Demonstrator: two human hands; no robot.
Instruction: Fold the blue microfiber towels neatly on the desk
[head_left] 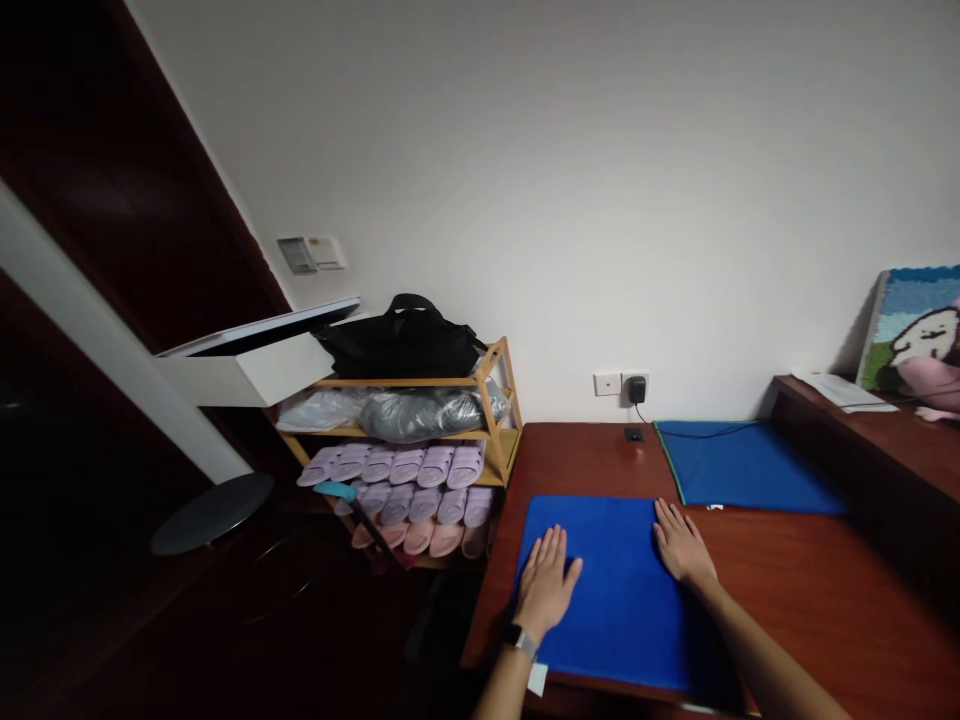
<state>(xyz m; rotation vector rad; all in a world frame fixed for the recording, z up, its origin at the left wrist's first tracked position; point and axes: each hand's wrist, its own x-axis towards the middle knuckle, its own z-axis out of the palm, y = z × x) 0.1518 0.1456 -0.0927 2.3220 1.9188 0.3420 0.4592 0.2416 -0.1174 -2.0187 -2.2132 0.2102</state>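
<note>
A bright blue cloth (611,600) lies spread flat on the reddish-brown desk (795,575), with a white tag at its near left corner. My left hand (546,585) rests flat on its left side, fingers stretched out and thumb apart, a watch on the wrist. At the far right corner of the cloth, my right hand (682,542) lies palm down with fingers extended along the edge. Neither hand grips anything. Behind and to the right is a second blue cloth (750,465) with a green edge, also lying flat.
Left of the desk stands a wooden rack (495,440) with rows of slippers (409,465), a black bag (405,345) and a white box (255,365). A black plug (637,390) sits in the wall socket. A raised shelf (847,425) at right bears papers and a picture.
</note>
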